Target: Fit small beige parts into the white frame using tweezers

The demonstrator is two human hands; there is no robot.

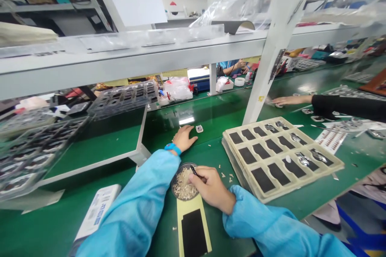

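Person's sleeves (pixel 132 204) pale sky blue; band on left wrist (pixel 173 149) deeper blue. Bench mat (pixel 208 116) glossy dark green. At 3 o'clock, cream tray (pixel 241 128), grid of black rectangles. At 6 o'clock, cream strip (pixel 188 202), single black rectangle. Round dish (pixel 173 184) dark, mesh pattern, pale bits heaped inside. Tweezers (pixel 193 170) black. At 7 o'clock, white box (pixel 98 211), blue print. At 2 o'clock, co-worker's sleeve (pixel 343 106) black. At 12 o'clock, case (pixel 199 85) blue, white top.

Right of the right hand (pixel 212 188) — a beige tray (pixel 256 125) blocks the way.
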